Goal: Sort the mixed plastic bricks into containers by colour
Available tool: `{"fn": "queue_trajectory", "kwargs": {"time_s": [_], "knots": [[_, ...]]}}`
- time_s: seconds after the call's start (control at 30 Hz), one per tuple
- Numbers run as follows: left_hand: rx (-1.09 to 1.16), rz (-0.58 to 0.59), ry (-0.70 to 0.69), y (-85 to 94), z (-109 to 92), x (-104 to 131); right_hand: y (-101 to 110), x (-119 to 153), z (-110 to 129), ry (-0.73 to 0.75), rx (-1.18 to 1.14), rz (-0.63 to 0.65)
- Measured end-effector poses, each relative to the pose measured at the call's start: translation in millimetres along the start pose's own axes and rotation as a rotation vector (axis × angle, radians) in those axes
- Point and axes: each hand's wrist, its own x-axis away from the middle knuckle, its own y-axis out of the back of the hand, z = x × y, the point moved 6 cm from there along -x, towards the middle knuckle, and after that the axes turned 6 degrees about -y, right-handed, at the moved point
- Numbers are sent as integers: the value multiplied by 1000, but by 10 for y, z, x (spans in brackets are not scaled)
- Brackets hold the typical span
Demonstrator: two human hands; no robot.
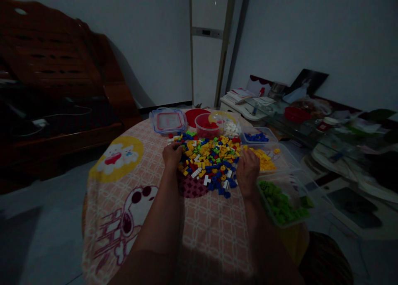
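Observation:
A pile of mixed building bricks (209, 154) in yellow, blue, green, red and white lies loose on the round table. At the pile's left edge is my left hand (172, 155), its fingers curled down among the bricks; what they pinch, if anything, is hidden. My right hand (248, 169) is closed between the pile and a clear box of yellow bricks (264, 158). A bit of yellow, seemingly a brick, shows at its fingertips. Nearer to me, right of that wrist, stands a clear box of green bricks (282, 204).
Behind the pile stand a round tub with red bricks (207, 126), white bricks (230, 128), and a box of blue bricks (256, 136). A blue-edged lid (168, 121) lies back left. Patterned cloth (214, 235) covers the table. A cluttered glass table (280, 115) is at right.

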Motion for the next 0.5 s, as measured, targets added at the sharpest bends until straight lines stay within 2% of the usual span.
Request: {"fn": "queue_trajectory", "kwargs": {"time_s": [0.07, 0.17, 0.4, 0.5], "knots": [[0, -1, 7, 0, 1, 3, 76, -23, -51, -19, 47, -84], [-2, 3, 21, -9, 22, 2, 84, -35, -71, -15, 74, -93], [-24, -6, 3, -2, 21, -6, -215, 100, 86, 79, 12, 142], [-32, 8, 1, 9, -26, 9, -387, 184, 65, 92, 36, 230]]}}
